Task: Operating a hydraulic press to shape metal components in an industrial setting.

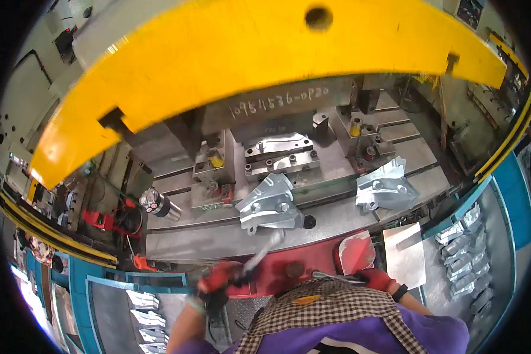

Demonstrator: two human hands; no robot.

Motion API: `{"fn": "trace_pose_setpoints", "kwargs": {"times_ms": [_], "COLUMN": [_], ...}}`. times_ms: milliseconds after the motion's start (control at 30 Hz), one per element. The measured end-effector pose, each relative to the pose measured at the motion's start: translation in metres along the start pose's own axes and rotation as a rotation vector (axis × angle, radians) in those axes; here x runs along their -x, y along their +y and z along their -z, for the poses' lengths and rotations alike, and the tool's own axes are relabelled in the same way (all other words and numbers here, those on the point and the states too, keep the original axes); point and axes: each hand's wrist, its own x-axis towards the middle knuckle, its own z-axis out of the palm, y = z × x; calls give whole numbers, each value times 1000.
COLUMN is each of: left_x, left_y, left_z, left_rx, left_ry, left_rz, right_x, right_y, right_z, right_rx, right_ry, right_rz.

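The yellow press beam [265, 65] is brightly lit, with glare streaks at its far left edge, while the recess beneath lies in dimmer shadow. Highlights glint off the shaped metal part [269, 203] in the middle. Near left, motion blur smears the left hand [218, 280] and the pale slender object [264, 252] beside it. Fisheye distortion bows straight edges; the corners go black, and a patch at the near left rim washes out white.
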Motion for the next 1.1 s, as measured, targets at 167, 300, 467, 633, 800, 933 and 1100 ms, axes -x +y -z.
{"fn": "trace_pose_setpoints", "kwargs": {"times_ms": [167,300,467,633,800,933,1100], "left_x": [-181,-272,-284,-243,-169,-78,-29], "left_y": [19,12,44,69,28,52,-3], "left_z": [97,128,93,71,71,19,-14], "left_rx": [-222,-478,-332,32,252,123,121], "left_ry": [134,163,87,209,330,242,304], "left_rz": [69,-241,-198,-126,-91,50,110], "right_x": [-3,-8,4,-2,-4,-1,-19], "right_y": [-64,-47,-11,18,30,39,-31], "right_z": [22,19,11,49,75,70,82], "right_rx": [-705,-1148,-1223,-1105,-1173,-1121,-1296], "right_ry": [128,139,569,793,752,746,721], "right_rz": [-97,-64,-47,-105,-283,-282,-155]}}
